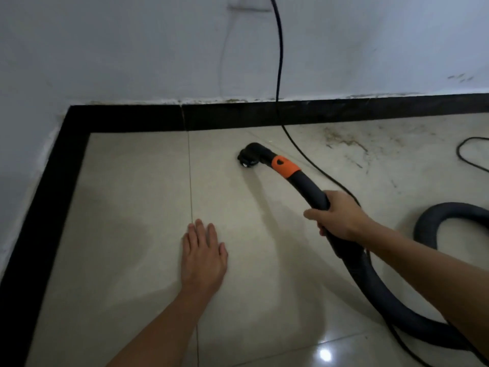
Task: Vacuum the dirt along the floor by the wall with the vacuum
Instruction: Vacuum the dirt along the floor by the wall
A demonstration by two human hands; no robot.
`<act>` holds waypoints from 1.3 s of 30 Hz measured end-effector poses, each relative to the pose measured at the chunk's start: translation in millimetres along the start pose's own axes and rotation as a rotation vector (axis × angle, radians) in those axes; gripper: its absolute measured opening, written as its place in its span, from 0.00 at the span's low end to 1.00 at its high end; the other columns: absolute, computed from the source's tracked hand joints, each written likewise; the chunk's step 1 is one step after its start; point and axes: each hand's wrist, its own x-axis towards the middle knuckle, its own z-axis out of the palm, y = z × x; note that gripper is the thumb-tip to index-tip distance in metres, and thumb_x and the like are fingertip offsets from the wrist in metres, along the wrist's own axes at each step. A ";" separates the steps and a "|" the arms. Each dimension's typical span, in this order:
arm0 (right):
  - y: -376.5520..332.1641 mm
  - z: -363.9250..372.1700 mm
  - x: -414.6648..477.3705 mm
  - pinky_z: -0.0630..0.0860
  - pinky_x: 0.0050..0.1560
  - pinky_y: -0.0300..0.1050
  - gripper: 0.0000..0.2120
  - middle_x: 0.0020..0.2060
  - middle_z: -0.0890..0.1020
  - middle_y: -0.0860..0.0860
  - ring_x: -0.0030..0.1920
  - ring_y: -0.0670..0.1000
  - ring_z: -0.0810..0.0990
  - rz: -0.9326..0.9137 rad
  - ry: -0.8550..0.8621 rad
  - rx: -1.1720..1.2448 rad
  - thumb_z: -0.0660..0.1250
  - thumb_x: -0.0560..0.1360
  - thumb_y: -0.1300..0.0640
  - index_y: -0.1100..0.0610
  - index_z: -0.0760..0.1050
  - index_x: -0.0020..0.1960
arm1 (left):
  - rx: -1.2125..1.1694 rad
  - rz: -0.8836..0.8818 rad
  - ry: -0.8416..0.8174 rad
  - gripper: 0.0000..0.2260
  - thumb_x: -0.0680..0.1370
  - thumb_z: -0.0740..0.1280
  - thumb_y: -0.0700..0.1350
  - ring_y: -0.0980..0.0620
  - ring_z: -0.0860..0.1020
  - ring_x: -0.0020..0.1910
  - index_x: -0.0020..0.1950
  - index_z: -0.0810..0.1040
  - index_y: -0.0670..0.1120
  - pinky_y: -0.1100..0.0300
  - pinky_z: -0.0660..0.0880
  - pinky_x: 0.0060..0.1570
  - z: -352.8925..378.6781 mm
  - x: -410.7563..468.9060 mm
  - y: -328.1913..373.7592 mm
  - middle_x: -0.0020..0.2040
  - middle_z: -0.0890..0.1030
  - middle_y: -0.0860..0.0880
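While the grip holds: right hand (337, 215) has its fingers (313, 214) wrapped round the vacuum hose (307, 185)
Left hand (205, 254): flat on the floor tile (132, 207), fingers spread, holding nothing
Nozzle (250, 156): at 12 o'clock, short of the baseboard (238, 116)
Dirt (344, 143): at 2 o'clock, uncleared
Risk: power cord (279, 75) beside the nozzle may snag

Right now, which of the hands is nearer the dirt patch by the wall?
Right. The right hand grips the vacuum hose below-left of the dirt patch; the left hand lies flat on the tile, farther left.
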 end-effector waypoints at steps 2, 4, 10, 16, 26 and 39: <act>26.4 1.5 -27.6 0.73 0.29 0.42 0.15 0.29 0.81 0.47 0.27 0.46 0.80 -0.015 0.111 -0.250 0.69 0.70 0.38 0.48 0.71 0.42 | 0.027 0.022 -0.048 0.28 0.76 0.50 0.50 0.30 0.74 0.63 0.66 0.75 0.34 0.41 0.72 0.61 -4.4 -1.4 -0.1 0.65 0.73 0.29; 48.4 4.3 -53.6 0.69 0.27 0.42 0.16 0.29 0.77 0.45 0.28 0.44 0.76 -0.017 0.191 -0.402 0.65 0.70 0.35 0.46 0.67 0.41 | 0.079 0.071 -0.087 0.28 0.76 0.50 0.50 0.30 0.76 0.59 0.63 0.77 0.32 0.41 0.75 0.56 -11.2 -1.3 -2.6 0.61 0.75 0.27; 85.3 -16.8 -101.0 0.72 0.29 0.43 0.11 0.28 0.78 0.49 0.28 0.45 0.77 -0.011 0.227 -0.141 0.71 0.69 0.47 0.48 0.70 0.40 | 0.270 0.167 -0.144 0.14 0.75 0.63 0.47 0.39 0.79 0.46 0.53 0.79 0.38 0.50 0.76 0.46 -48.1 20.5 -3.7 0.49 0.79 0.37; 110.2 -66.4 -73.3 0.81 0.39 0.54 0.10 0.28 0.83 0.51 0.30 0.52 0.83 0.236 0.278 0.133 0.71 0.68 0.47 0.51 0.75 0.43 | 0.279 0.276 -0.289 0.20 0.81 0.56 0.53 0.43 0.70 0.64 0.69 0.65 0.44 0.51 0.68 0.60 -71.6 60.3 31.4 0.66 0.69 0.43; 106.3 -87.1 48.1 0.77 0.29 0.45 0.12 0.28 0.79 0.56 0.24 0.54 0.79 0.332 0.220 0.544 0.73 0.69 0.58 0.64 0.76 0.48 | 0.148 0.218 -0.323 0.24 0.81 0.57 0.56 0.40 0.66 0.68 0.71 0.64 0.40 0.49 0.67 0.63 -69.3 107.1 117.8 0.69 0.66 0.39; 80.6 -90.6 114.3 0.74 0.24 0.40 0.10 0.31 0.79 0.56 0.23 0.52 0.78 0.240 0.047 0.611 0.71 0.71 0.59 0.61 0.74 0.49 | 0.330 0.150 -0.226 0.38 0.80 0.41 0.64 0.30 0.43 0.76 0.78 0.37 0.37 0.43 0.45 0.75 -7.5 98.8 127.6 0.76 0.41 0.29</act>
